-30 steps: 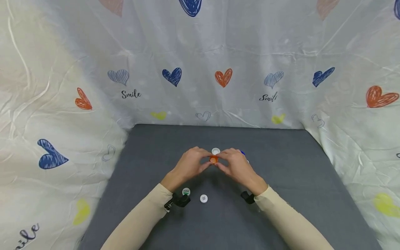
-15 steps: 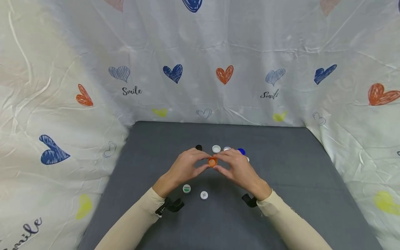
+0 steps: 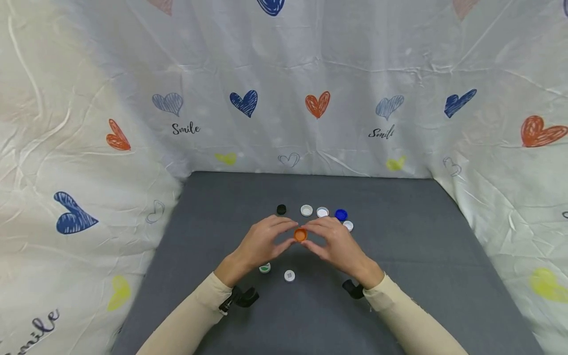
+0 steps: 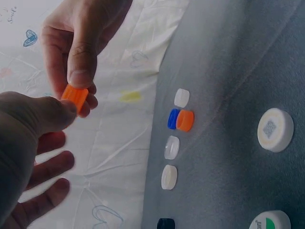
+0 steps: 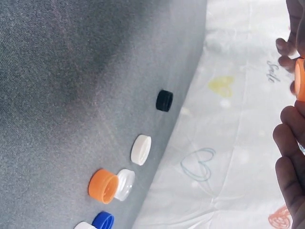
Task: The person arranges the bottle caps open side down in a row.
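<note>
Cap (image 3: 301, 234), orange and round, is held above the counter (image 3: 399, 296), midway between the hands, pinched by thumb and fingertips of both the left hand (image 3: 255, 244) and the right hand (image 3: 335, 241). Its round, rimmed face is turned up toward the head camera, so its short axis is pointed roughly that way; its ribbed side is shown in the left wrist view. A second orange cap (image 5: 103, 186), near the blue cap (image 3: 340, 215), is shown by both wrist views but hidden from the head. A green-printed cap (image 4: 270, 220) is left outside the right wrist view.
</note>
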`<state>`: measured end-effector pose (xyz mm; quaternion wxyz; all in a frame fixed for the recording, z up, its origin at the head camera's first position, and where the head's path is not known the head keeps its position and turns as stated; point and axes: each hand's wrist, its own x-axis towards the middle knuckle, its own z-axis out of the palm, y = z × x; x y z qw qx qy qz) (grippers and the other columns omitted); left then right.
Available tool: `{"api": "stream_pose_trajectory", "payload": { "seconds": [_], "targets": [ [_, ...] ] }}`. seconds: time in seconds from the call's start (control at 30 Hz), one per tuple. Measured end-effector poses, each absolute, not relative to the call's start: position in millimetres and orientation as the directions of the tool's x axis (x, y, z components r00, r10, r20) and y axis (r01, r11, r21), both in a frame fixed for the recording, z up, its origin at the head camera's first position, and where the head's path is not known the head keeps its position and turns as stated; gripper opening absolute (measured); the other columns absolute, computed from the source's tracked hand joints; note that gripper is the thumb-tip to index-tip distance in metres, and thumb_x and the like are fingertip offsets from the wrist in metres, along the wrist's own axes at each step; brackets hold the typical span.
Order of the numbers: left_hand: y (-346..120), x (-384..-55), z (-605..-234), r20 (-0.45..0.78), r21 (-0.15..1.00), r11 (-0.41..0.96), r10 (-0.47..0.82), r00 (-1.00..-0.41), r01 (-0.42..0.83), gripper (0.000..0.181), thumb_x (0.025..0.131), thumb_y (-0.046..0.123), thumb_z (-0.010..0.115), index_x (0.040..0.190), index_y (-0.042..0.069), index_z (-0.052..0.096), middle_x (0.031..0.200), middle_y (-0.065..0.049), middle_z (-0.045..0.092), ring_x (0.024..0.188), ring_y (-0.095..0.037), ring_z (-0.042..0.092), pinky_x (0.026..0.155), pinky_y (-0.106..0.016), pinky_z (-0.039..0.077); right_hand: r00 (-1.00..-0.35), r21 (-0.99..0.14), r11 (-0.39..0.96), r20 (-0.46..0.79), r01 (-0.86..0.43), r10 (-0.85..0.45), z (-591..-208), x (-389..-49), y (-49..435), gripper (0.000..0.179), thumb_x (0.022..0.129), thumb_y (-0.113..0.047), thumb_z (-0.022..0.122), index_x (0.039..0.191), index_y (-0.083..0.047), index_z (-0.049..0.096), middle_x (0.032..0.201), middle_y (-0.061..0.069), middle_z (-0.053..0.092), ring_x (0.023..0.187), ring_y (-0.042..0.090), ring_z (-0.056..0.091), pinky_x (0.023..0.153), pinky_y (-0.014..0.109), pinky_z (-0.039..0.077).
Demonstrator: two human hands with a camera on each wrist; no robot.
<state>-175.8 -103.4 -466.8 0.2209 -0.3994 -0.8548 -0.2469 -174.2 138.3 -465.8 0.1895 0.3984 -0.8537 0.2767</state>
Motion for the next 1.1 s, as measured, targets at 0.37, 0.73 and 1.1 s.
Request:
{"api": "stream_pose_trajectory", "payload": {
  "seconds": [0.37, 0.73, 1.1],
  "targets": [
    [-107.2, -175.0, -467.3, 0.663, 0.064, 0.542, 0.604, -0.442, 0.838, 0.039, 0.079, 0.021, 0.087, 0.115, 0.011, 0.075, 0.109, -0.001, 0.074, 0.088, -0.015, 0.066, 0.076, -0.029, 0.055, -0.677, -0.456, 0.500, 0.484, -0.736, -0.555, -464.1, -172.9, 137.8, 0.026, 0.095, -0.035, 0.070, 0.115, -0.020, 0.073, 0.110, -0.010, 0.071, 0.101, 0.011, 0.067, 0.092, 0.037, 0.052],
    [-110.5, -173.7, -470.3, 0.622, 0.254, 0.549, 0.538, -0.569, 0.796, 0.030, 0.083, 0.021, 0.084, 0.110, 0.013, 0.075, 0.105, 0.002, 0.075, 0.089, -0.011, 0.065, 0.078, -0.028, 0.056, -0.643, -0.417, 0.492, 0.552, -0.764, -0.531, -463.2, -172.3, 140.4, 0.029, 0.091, -0.030, 0.076, 0.117, -0.017, 0.074, 0.112, -0.007, 0.073, 0.107, 0.013, 0.066, 0.094, 0.040, 0.050],
    [-113.9, -172.6, -467.8, 0.350, 0.646, 0.478, 0.506, -0.788, 0.594, 0.018, 0.093, 0.028, 0.073, 0.105, 0.014, 0.077, 0.091, 0.007, 0.074, 0.078, -0.003, 0.064, 0.067, -0.031, 0.057, -0.459, -0.209, 0.435, 0.640, -0.876, -0.616, -462.2, -173.4, 140.2, 0.052, 0.076, -0.015, 0.088, 0.124, -0.009, 0.071, 0.122, 0.003, 0.069, 0.113, 0.022, 0.063, 0.099, 0.043, 0.048]
  ]
}}
